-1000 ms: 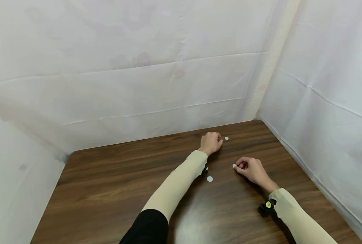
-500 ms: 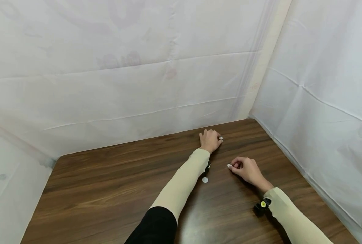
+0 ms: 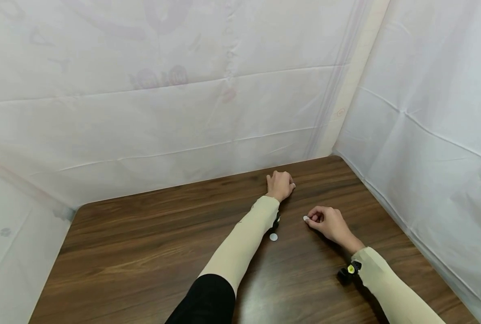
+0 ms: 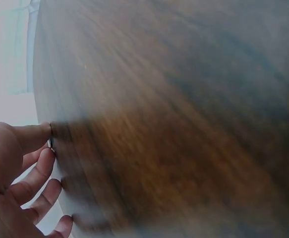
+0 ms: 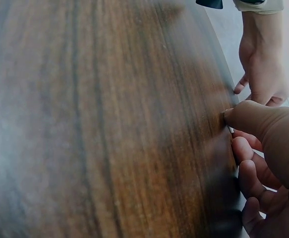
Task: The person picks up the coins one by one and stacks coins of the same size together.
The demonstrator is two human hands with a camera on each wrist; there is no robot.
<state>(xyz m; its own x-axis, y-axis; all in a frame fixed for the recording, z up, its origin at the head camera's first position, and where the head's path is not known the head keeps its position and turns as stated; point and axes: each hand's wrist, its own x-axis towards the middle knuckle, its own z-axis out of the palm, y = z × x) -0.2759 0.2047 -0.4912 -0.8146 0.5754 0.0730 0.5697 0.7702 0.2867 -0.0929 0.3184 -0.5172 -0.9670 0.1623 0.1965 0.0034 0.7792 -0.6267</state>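
Toward the back of the wooden table, my left hand (image 3: pixel 280 185) pinches a small white round disc (image 3: pixel 293 185) by its edge, and the fingers cover most of it. In the left wrist view, thumb and index finger of that hand (image 4: pixel 23 168) come together low at the tabletop. Nearer and to the right, my right hand (image 3: pixel 331 223) holds a second white disc (image 3: pixel 306 218) between thumb and forefinger, close over the wood. A third white disc (image 3: pixel 273 237) lies flat on the table beside the left wrist.
The brown wood-grain table (image 3: pixel 143 252) ends at pale cloth walls, at the back (image 3: pixel 175 121) and on the right (image 3: pixel 427 135). A black wrist camera (image 3: pixel 344 276) sits low under the right forearm.
My left hand has moved slightly and closed its thumb and finger on the far disc, which lay apart before. The right hand keeps its hold. The whole view has shifted a little.
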